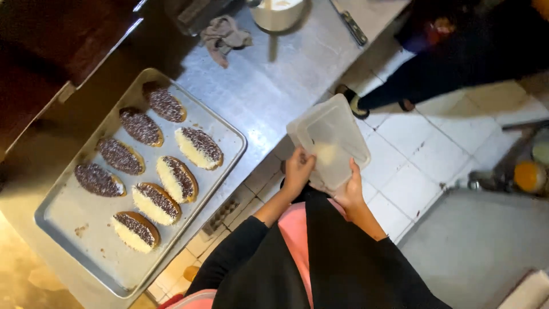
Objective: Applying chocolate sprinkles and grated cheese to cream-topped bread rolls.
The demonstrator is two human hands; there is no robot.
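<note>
I see both hands clasping one clear box (pixel 330 142) at its near end: left hand (pixel 298 170) on its left corner, right hand (pixel 349 191) beneath its right edge. The box's long axis runs away from the grip. It hangs over the floor (pixel 423 154), right of the tray (pixel 74 229) of buns (pixel 177 177).

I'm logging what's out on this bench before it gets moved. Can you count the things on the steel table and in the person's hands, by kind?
Sprinkle-topped buns on the tray: 8
Baking tray: 1
Grey cloth: 1
Metal pot: 1
Clear plastic container, held in the left hand and right hand: 1
Total: 12
</note>
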